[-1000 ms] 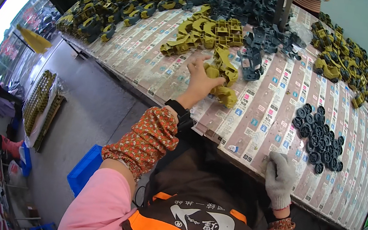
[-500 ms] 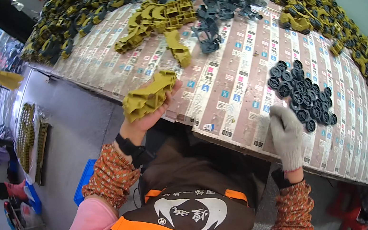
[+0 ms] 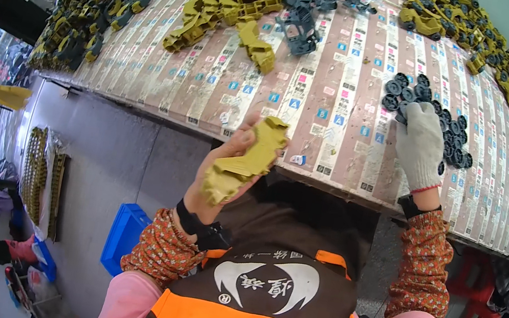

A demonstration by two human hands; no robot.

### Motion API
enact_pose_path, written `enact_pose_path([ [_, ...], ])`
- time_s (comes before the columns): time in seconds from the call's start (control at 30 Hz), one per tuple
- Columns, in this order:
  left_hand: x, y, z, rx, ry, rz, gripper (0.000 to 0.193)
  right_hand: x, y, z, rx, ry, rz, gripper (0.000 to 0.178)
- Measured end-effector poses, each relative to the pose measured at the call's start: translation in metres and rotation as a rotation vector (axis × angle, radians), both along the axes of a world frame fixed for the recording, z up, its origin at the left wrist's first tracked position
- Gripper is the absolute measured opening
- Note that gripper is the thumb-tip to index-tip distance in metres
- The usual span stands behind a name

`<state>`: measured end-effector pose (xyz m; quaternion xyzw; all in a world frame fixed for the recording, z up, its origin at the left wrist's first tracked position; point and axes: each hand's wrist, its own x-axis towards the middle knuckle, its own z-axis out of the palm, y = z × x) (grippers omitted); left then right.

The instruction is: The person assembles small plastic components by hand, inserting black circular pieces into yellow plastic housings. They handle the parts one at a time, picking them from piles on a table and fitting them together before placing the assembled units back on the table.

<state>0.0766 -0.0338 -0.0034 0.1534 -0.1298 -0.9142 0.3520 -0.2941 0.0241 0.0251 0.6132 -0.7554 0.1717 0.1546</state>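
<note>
My bare left hand (image 3: 221, 167) grips a yellow plastic toy vehicle body (image 3: 246, 161) just off the table's front edge, tilted with its far end to the right. My right hand (image 3: 418, 142), in a whitish knitted glove, reaches onto a cluster of black toy wheels (image 3: 455, 134). Its fingers are closed at the left part of the cluster, pinching a black wheel (image 3: 402, 112) that is partly hidden by the glove. Farther back on the table lie more loose yellow bodies (image 3: 256, 46) and a heap of dark grey plastic chassis parts (image 3: 299, 30).
Yellow-and-dark assembled toy vehicles are piled along the table's left side (image 3: 82, 25) and back right (image 3: 508, 72). Tape with printed labels covers the tabletop (image 3: 315, 112). A blue bin (image 3: 125, 238) stands on the floor at the left, and red stools (image 3: 479, 298) at the right.
My left hand has moved right and turned the yellow body over. My right hand has gone forward from the cluster's near edge onto the wheels.
</note>
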Motion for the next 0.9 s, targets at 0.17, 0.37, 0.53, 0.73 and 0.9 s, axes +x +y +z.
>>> enact_pose_path([
  [0.17, -0.010, 0.022, 0.002, 0.019, -0.122, -0.020, 0.064, 0.056, 0.035, 0.006, 0.118, -0.700, 0.130, 0.020],
  [0.37, -0.030, 0.036, 0.018, -0.177, -0.219, 0.011, 0.083, 0.131, 0.057, 0.004, 0.209, -1.513, 0.144, 0.033],
  [0.53, -0.035, 0.044, 0.020, -0.354, -0.391, 0.036, 0.090, 0.155, 0.062, -0.006, 0.070, -1.551, 0.171, 0.029],
  [0.73, -0.034, 0.050, -0.003, -0.532, -0.466, 0.052, 0.085, 0.161, 0.068, -0.015, 0.056, -1.462, 0.176, 0.031],
  [0.9, -0.034, 0.056, -0.012, -0.606, -0.508, 0.045, 0.085, 0.160, 0.071, -0.016, 0.061, -1.490, 0.151, 0.033],
])
